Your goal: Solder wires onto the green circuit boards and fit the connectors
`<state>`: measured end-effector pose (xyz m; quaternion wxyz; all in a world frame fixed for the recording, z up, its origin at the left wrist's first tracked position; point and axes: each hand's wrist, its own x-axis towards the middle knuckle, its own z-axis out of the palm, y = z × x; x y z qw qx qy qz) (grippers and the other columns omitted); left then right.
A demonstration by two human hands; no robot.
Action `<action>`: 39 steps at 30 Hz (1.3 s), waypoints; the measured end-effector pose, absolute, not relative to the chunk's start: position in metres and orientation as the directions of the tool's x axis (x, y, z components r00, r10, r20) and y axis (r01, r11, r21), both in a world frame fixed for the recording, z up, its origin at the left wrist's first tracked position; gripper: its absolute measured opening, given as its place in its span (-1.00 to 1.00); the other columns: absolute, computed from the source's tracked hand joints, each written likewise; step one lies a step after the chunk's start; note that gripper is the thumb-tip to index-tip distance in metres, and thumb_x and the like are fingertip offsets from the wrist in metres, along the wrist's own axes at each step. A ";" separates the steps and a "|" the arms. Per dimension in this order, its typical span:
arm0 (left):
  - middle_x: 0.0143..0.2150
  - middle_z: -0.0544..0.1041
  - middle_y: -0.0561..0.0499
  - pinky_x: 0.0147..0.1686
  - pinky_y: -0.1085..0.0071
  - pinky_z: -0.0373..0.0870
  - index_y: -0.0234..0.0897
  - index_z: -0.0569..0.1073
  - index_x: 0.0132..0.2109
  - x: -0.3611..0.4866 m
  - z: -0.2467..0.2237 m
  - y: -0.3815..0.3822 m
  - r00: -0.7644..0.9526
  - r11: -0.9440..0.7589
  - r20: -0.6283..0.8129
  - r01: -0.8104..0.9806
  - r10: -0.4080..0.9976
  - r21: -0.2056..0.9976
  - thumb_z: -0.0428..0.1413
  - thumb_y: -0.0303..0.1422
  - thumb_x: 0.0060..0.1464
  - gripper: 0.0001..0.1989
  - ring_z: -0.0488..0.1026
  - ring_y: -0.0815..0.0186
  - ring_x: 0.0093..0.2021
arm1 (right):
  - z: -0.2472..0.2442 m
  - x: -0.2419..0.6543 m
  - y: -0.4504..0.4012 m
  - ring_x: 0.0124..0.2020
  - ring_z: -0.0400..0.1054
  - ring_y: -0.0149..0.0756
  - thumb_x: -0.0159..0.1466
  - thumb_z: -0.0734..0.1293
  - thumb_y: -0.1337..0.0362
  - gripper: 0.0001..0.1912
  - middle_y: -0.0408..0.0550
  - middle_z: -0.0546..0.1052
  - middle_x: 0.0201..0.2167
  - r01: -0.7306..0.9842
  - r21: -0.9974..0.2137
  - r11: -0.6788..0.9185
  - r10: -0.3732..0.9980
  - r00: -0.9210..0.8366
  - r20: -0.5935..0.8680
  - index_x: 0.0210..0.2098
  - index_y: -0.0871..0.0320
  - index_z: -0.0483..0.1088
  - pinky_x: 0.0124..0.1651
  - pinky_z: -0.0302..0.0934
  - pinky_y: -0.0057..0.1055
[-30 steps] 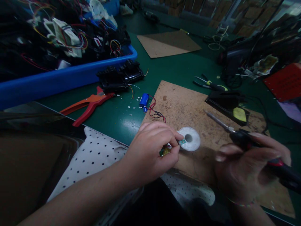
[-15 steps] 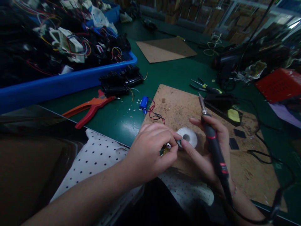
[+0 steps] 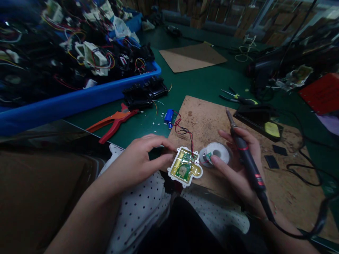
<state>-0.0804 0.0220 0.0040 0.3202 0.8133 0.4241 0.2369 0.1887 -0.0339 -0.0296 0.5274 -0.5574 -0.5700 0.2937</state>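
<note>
- One white-rimmed circuit module (image 3: 183,170): near left edge of work board (image 3: 206,113); likely light, stiff, fragile-faced. Best held by its rim, sparing the thin wires (image 3: 191,141).
- One left hand (image 3: 144,155): thumb and fingers parted at the module's left rim; whether gripping, cannot tell.
- One right hand (image 3: 239,185): wrapped around soldering iron (image 3: 242,146); handle presumably the safe hold.

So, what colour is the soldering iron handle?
The soldering iron handle is black or very dark, with red markings; best seen in the head view.
</note>
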 end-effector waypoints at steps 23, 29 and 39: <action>-0.01 0.60 0.01 0.09 0.20 0.38 -0.17 0.59 -0.09 -0.052 -0.012 0.008 0.569 -0.571 0.272 0.452 0.776 0.685 0.26 -0.40 0.16 -0.84 0.49 0.25 0.03 | -0.027 0.185 -0.034 0.23 0.35 -0.07 0.11 0.54 0.33 -0.22 -0.02 0.44 0.19 0.332 -0.916 0.226 0.945 0.154 0.289 0.23 -0.12 0.19 0.25 0.33 -0.02; -0.01 0.60 0.01 0.08 0.20 0.37 -0.18 0.59 -0.14 -0.046 -0.016 0.005 0.557 -0.590 0.301 0.460 0.774 0.664 0.25 -0.41 0.16 -0.89 0.49 0.26 0.03 | -0.028 0.186 -0.034 0.21 0.37 -0.08 0.11 0.54 0.33 -0.23 -0.03 0.44 0.19 0.313 -0.922 0.229 0.946 0.152 0.287 0.22 -0.13 0.21 0.22 0.36 -0.02; -0.02 0.61 0.01 0.08 0.21 0.37 -0.22 0.57 -0.16 -0.044 -0.015 0.005 0.552 -0.577 0.287 0.473 0.783 0.666 0.22 -0.47 0.15 -0.89 0.49 0.25 0.03 | -0.029 0.185 -0.035 0.22 0.36 -0.04 0.10 0.54 0.33 -0.23 -0.02 0.43 0.19 0.298 -0.931 0.211 0.951 0.158 0.267 0.22 -0.13 0.21 0.24 0.32 0.04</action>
